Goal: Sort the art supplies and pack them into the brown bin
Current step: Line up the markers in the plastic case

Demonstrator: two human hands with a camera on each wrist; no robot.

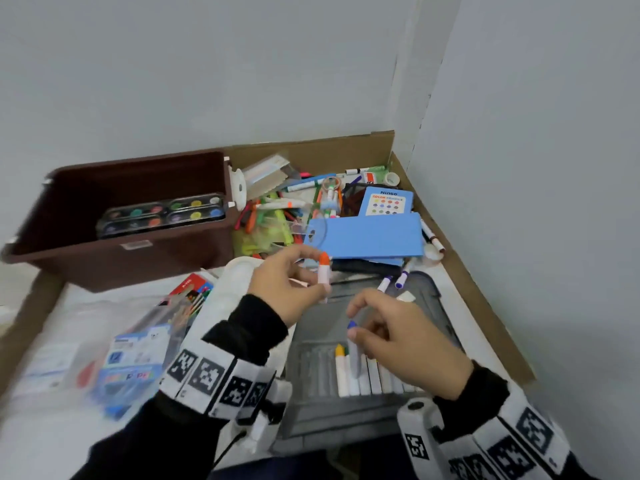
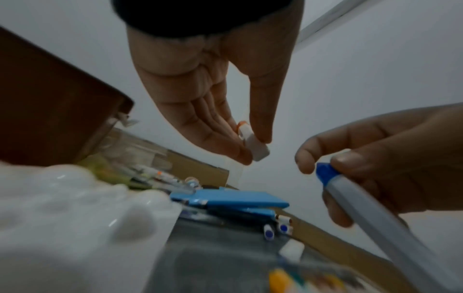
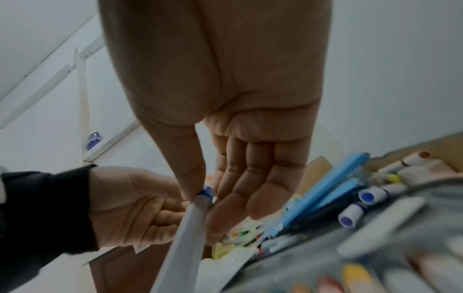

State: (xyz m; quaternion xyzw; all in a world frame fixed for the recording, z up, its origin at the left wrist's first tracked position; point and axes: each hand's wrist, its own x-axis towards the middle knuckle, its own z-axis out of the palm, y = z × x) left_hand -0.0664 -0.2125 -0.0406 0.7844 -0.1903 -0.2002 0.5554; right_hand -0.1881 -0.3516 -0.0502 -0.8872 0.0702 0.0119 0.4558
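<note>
Markers: orange-tipped marker (image 1: 324, 268) pinched upright in left hand (image 1: 282, 289) fingers (image 2: 220, 138), raised over grey marker case (image 1: 311, 407), likely awaiting a slot | blue-tipped marker (image 1: 354, 351) gripped by right hand (image 1: 405, 341) thumb and fingers (image 3: 240, 190), angled down into case row | brown bin (image 1: 69, 237) left rear, holding paint palettes (image 1: 162, 213).
</note>
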